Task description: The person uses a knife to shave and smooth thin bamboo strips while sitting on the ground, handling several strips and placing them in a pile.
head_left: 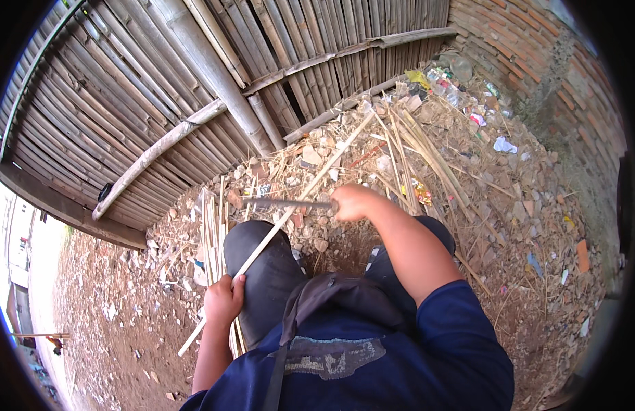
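Note:
My left hand (223, 300) is closed around the lower part of a long, pale bamboo strip (268, 238), which slants across my left knee and away to the upper right. In my right hand (353, 203) is the handle of a knife (269, 202) with a long, dark blade. The blade points left and crosses the strip beyond my knees; whether it touches the strip I cannot tell. Beside my left leg lies a bundle of similar strips (211, 236), partly hidden by the leg and my left forearm.
More bamboo strips (434, 157) lie on the rubble ahead, right of centre. A bamboo fence (146, 89) rises ahead and to the left, and a brick wall (529, 48) stands on the right. Litter (461, 96) is scattered near their corner. Stones and dry scraps cover the ground.

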`<state>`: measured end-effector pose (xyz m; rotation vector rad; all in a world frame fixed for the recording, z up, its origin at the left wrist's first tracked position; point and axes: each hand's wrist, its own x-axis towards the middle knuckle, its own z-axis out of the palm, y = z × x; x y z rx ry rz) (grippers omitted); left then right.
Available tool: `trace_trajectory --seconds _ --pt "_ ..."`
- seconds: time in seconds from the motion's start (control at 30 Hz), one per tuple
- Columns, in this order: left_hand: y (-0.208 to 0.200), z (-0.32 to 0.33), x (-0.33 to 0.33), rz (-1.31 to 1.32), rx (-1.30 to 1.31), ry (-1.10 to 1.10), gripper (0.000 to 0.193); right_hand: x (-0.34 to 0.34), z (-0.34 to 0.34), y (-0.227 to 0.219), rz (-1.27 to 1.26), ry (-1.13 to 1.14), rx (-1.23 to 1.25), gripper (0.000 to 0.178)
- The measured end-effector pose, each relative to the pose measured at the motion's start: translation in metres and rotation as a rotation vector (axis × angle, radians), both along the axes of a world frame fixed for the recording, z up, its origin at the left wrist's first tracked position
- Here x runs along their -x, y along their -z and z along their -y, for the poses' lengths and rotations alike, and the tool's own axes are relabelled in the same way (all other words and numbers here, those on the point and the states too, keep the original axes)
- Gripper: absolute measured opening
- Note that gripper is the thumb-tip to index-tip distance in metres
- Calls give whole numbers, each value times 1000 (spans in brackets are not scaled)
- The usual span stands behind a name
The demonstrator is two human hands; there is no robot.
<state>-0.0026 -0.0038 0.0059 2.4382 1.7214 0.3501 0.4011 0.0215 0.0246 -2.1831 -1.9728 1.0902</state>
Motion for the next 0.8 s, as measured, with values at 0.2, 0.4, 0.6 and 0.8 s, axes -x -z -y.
trace_trajectory --seconds 0.2,0.4,0.6,0.8 --pt "0 -6 -4 -12 22 -7 50 -27 -12 29 45 150 -137 34" --pt "-5 -14 1 -49 38 17 51 11 -1 15 54 5 -107 29" --pt "4 -14 0 22 48 19 50 -39 -14 35 -24 220 -200 32" --pt "-3 -14 -1 -62 59 3 51 -3 -3 8 31 103 -73 32"
